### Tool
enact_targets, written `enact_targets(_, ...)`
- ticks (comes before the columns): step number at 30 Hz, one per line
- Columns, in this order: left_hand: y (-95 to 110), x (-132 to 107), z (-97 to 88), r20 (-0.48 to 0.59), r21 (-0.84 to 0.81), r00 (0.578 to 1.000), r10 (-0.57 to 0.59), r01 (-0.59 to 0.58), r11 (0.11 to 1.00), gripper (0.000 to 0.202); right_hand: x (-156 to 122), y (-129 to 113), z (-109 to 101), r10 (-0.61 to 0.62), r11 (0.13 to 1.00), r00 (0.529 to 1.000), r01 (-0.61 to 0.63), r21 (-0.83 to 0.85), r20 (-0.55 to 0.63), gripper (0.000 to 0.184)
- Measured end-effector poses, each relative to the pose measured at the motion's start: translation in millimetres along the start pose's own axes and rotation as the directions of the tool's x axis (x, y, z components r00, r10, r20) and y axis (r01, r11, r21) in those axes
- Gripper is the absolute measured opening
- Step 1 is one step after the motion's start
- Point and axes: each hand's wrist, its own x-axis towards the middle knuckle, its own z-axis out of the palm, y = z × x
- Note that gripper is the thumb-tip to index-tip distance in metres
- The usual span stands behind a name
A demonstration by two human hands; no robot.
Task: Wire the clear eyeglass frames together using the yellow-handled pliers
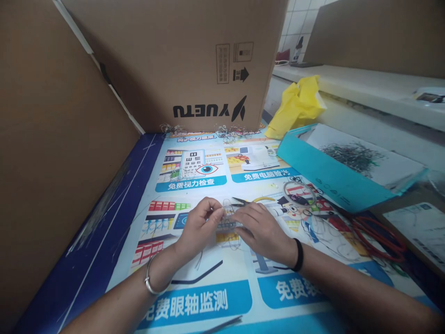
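Note:
Near the middle of the sheet, my left hand is closed, its thumb and forefinger pinched on a small piece of thin wire. My right hand meets it from the other side, fingers curled, fingertips at the same piece. The fingers partly cover the wire, so its exact shape is unclear. Just beyond the right fingers show the dark pointed jaws of a tool like pliers. A yellow curved strip behind that hand may be its handle.
Tall cardboard stands at the back and left. Tangled wire pieces lie along its foot. On the right are a turquoise box holding many wire bits, a yellow bag, a red coil and a grey coil.

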Motion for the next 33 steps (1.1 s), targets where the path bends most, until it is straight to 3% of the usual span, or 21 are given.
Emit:
enact_targets(10, -1.1, 0.6, 0.0, 0.003, 0.019, 1.0, -0.003, 0.003, 1.0, 0.011, -0.4, 0.1, 0.5, 0.019, 1.0, 0.997, -0.021, 0.015, 0.069, 0.009)
enact_targets(14, -0.7, 0.0, -0.5, 0.014, 0.028, 1.0, 0.003, -0.003, 1.0, 0.012, -0.9, -2.0, 3.2, 0.11, 0.987, 0.994, -0.11, 0.118, -0.002, 0.009)
enact_targets(17, -0.9, 0.0, -0.8, 0.03, 0.01, 1.0, 0.01, -0.01, 1.0, 0.013, -0.7, -5.0, 7.2, 0.264, 0.952, 0.962, -0.249, 0.178, -0.067, 0.026)
enact_targets(20, -1.5, -0.1, -1.0, 0.037, -0.001, 0.999, 0.013, -0.013, 1.0, 0.013, 0.6, -8.5, 10.2, 0.407, 0.891, 0.913, -0.4, 0.215, 0.011, 0.049)
enact_targets(23, -1.2, -0.7, -0.5, 0.041, 0.003, 0.999, 0.012, -0.012, 1.0, 0.012, 2.8, -10.7, 11.7, 0.47, 0.852, 0.877, -0.479, 0.211, 0.095, 0.055)
enact_targets(26, 0.6, -1.5, 0.6, 0.046, 0.021, 0.999, 0.003, -0.004, 1.0, 0.011, 4.7, -10.7, 13.1, 0.481, 0.852, 0.868, -0.496, 0.171, 0.12, 0.05)
enact_targets(31, 5.5, -2.9, 1.8, 0.053, 0.081, 0.998, 0.022, -0.026, 0.996, 0.01, 6.1, -8.4, 14.1, 0.433, 0.896, 0.896, -0.44, 0.068, 0.097, 0.015)
enact_targets(33, 7.0, -3.6, 1.9, 0.059, 0.115, 0.997, 0.046, -0.052, 0.992, 0.009, 6.9, -7.6, 13.3, 0.444, 0.895, 0.892, -0.447, 0.011, 0.089, 0.011)
